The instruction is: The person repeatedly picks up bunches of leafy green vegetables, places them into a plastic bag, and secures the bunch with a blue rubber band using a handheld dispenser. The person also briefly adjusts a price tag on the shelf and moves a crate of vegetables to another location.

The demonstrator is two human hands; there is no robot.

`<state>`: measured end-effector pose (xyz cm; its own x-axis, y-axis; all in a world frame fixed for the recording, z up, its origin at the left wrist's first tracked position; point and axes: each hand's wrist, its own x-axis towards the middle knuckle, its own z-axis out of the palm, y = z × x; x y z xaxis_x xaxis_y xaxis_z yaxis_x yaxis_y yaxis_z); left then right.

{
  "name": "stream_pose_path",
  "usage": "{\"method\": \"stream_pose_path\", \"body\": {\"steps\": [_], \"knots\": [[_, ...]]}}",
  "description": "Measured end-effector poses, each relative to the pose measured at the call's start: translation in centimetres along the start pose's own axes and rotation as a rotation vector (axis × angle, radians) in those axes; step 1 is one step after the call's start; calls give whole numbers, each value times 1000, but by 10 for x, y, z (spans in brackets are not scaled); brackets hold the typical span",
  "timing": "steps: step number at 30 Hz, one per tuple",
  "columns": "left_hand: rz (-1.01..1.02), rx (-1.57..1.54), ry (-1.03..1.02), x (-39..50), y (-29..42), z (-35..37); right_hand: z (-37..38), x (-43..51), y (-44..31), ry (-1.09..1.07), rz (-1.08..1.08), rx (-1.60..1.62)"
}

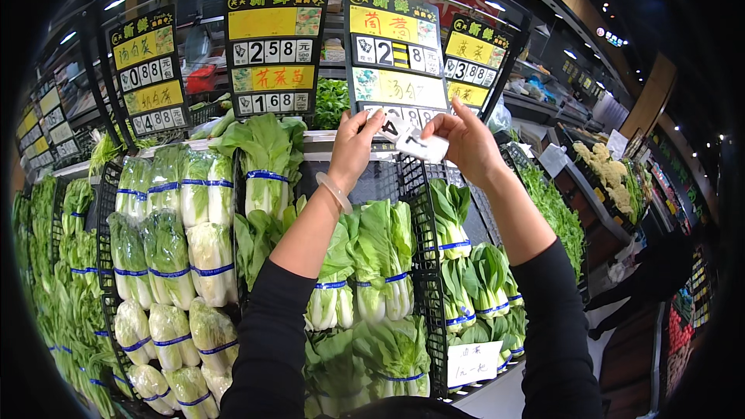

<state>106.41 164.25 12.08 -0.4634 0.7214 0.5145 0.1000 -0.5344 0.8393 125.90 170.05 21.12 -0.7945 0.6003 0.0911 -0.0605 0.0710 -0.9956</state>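
My left hand point(353, 148), with a pale bangle point(334, 192) at its wrist, pinches white digit cards point(392, 127) between thumb and fingers. Fingers of my right hand point(470, 145) grip the edge of another white digit card point(428, 149), which is slightly blurred and overlaps the first. Both hands are held up in front of a hanging price board point(397, 84), partly covering its lower row. Between two digits in the board's upper row, a slot point(401, 56) shows yellow and black stripes.
More price boards point(275, 58) hang from a rail on both sides. Below stand black plastic crates point(428, 297) of banded leafy greens point(381, 262) and wrapped cabbages point(171, 267). A handwritten paper sign point(474, 364) is on a crate front. Cauliflower point(605, 174) lies at right.
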Motion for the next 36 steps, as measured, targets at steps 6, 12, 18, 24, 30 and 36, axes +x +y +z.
{"method": "stream_pose_path", "body": {"steps": [6,12,18,24,30,36], "knots": [[-73,-211,-15,1,0,-3,8,-4,12,-35,-209,-394],[-224,-506,-121,-2,5,-7,25,-2,18,28,-356,-634],[-142,-46,-283,0,8,-4,44,6,10,295,-900,-1177],[-186,-255,-171,0,3,-4,38,15,7,292,-985,-1349],[27,48,-253,-7,3,-12,35,11,10,144,-1165,-1502],[-29,-123,-255,-8,12,-16,26,7,1,71,-933,-1420]]}}
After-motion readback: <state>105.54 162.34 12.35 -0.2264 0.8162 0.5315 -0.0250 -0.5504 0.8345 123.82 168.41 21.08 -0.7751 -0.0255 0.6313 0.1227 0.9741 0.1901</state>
